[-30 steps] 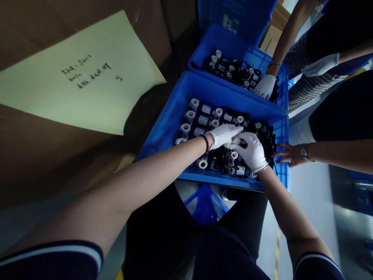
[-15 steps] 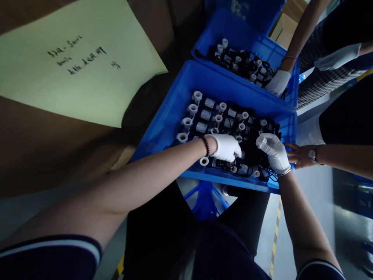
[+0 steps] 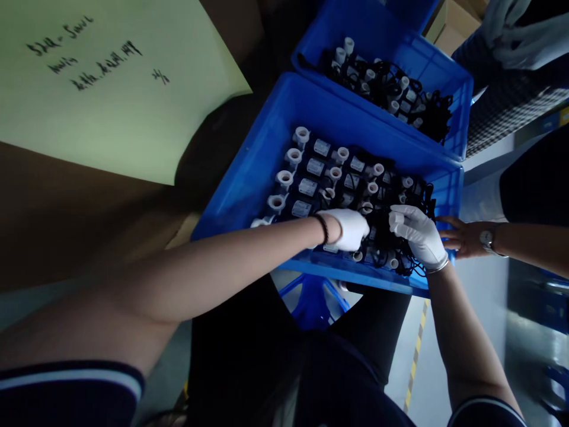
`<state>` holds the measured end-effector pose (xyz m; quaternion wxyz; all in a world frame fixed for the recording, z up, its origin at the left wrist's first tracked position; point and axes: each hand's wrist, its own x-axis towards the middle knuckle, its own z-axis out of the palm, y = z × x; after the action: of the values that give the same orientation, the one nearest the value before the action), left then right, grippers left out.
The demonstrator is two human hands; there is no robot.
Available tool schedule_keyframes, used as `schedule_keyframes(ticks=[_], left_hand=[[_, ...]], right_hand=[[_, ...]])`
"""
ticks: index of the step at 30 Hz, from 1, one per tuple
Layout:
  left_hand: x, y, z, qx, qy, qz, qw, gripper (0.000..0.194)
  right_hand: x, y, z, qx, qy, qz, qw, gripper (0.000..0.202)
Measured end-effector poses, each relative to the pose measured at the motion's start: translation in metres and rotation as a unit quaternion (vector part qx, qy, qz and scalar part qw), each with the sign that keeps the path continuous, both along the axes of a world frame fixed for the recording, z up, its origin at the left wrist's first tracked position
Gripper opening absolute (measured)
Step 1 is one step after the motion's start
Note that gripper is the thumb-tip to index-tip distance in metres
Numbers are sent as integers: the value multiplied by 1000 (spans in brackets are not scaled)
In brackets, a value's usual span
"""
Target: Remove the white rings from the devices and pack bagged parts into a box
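Observation:
My left hand (image 3: 351,229), in a white glove, reaches down into the near blue crate (image 3: 249,157). Its fingers are curled and closed among black cables, and what they grip is hidden. My gloved right hand (image 3: 420,237) is closed at the crate's right side, its fingertips around what looks like the white fitting (image 3: 396,219) of a device. Rows of black, pump-like devices (image 3: 307,187) with white ring-shaped ports and pale labels fill the crate. Coiled black cables (image 3: 406,261) lie under and beside my right hand.
A second blue crate (image 3: 462,89) behind holds similar devices and cables. Another person's bare hand (image 3: 462,237) with a watch touches the near crate's right end. A co-worker's gloved hands (image 3: 520,41) are at upper right. A handwritten yellow-green sheet (image 3: 133,107) hangs at left.
The co-worker's gloved hand has left the rear crate and is now by the other glove at upper right. My left hand's fingers have curled in more tightly; my right hand has barely moved.

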<state>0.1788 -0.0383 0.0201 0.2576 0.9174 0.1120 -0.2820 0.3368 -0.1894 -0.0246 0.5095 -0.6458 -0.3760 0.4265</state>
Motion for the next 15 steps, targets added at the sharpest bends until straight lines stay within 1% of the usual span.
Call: schedule_keyframes(ticks=[2, 4, 6, 7, 9, 12, 15], left_hand=[[2, 16, 8, -13, 8, 29, 999, 27], [4, 29, 15, -28, 19, 71, 997, 27], [5, 38, 21, -40, 14, 112, 993, 25], [5, 41, 22, -43, 9, 128, 991, 25], [6, 44, 25, -46, -1, 154, 987, 26], [6, 47, 26, -48, -4, 183, 982, 28], [5, 49, 28, -43, -2, 189, 981, 30]], right_hand=[[-2, -3, 6, 1, -2, 19, 1000, 49], [-7, -5, 14, -7, -23, 84, 996, 40], [-14, -6, 20, -20, -78, 165, 983, 30], [-18, -6, 21, -26, -115, 197, 973, 26], [-26, -5, 20, -39, -199, 239, 950, 23], [-37, -1, 11, -50, -311, 290, 904, 29], [-43, 5, 2, -58, -377, 350, 856, 35]])
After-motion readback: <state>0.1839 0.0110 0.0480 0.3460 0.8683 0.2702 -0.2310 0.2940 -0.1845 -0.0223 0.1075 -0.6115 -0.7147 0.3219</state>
